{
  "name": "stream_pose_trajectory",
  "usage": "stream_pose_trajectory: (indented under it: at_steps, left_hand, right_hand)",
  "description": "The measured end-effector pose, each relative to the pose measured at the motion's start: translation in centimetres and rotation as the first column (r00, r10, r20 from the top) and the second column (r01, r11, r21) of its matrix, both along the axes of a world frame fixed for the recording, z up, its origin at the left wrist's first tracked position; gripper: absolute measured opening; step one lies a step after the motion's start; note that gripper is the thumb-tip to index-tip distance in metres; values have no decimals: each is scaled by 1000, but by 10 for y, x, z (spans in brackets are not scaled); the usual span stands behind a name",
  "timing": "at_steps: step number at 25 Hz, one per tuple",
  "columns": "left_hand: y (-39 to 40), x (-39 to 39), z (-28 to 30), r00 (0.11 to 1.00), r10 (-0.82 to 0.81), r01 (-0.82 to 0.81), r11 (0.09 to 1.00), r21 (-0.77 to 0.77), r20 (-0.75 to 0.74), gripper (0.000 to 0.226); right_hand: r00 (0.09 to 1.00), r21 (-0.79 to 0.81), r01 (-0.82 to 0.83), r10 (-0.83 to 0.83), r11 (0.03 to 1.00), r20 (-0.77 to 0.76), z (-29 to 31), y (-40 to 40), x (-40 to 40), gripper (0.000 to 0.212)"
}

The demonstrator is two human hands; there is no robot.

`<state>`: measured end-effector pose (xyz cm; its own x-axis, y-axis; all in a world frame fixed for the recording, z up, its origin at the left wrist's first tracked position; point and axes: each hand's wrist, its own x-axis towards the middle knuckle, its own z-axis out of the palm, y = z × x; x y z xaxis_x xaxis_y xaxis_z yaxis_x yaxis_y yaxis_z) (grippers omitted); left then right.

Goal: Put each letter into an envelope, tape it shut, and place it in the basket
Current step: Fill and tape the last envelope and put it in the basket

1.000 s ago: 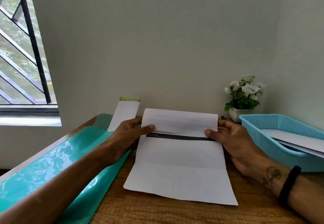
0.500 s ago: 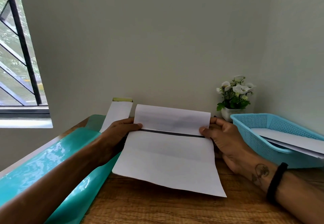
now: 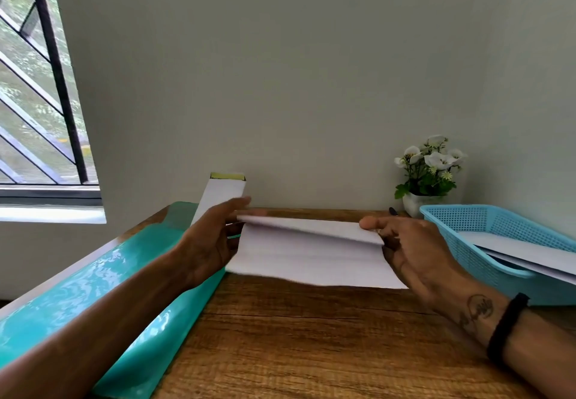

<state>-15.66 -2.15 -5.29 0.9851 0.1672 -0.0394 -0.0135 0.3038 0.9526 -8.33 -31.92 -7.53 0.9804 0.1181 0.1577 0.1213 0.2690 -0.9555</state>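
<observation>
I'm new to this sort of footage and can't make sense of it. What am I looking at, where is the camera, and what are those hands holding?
There is no machine here: a person works with two bare hands. The single camera sits on the person's head and looks forward and down, so you see their own arms reaching away from you.

The left hand and the right hand each pinch one end of a white letter, folded over along its far edge, just above a wooden table.

On the table: a glossy teal folder at left, a white envelope leaning on the wall behind the left hand, a light blue basket at right holding white paper, and a small pot of white flowers behind it. A window is at far left.
</observation>
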Motion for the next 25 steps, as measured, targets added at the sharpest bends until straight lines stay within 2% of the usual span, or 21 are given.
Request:
stream_pose_trajectory:
  at_steps: [4,7,10,13,15,18,20,22,25]
  left_hand:
    - [-1,-2,-3,1000,-12,12,988,156,2,50]
    - [2,-4,-2,1000,-20,16,984,180,19,49]
    - [2,-4,-1,998,5,-16,982,190,57,44]
    - [2,-4,2,993,42,-60,984,165,112,44]
    - [2,-5,4,987,76,-97,984,153,140,49]
    - [-2,-5,3,995,46,-49,998,29,89,48]
    - [-8,-6,2,1000,5,-5,998,66,-4,50]
    - [-9,-3,-1,998,-18,25,995,92,-68,59]
    - [-5,-4,1,991,-103,103,995,-11,-90,71]
  right_hand:
    - [997,19,-32,31,999,66,3,-4,-2,15]
    - [989,-151,-123,134,981,65,1,-4,-3,73]
    - [976,-230,-206,215,951,17,2,-1,-9,99]
    - [938,-259,-336,346,906,-5,5,-3,-13,87]
    - [934,-275,-343,358,898,7,3,-2,-16,73]
    - [979,-178,-197,203,964,15,1,1,-14,54]
    - [990,-137,-133,139,982,36,0,2,-12,41]
    - [996,-147,-66,74,987,52,-1,2,-11,30]
    - [989,-221,18,15,975,146,-2,2,-12,23]
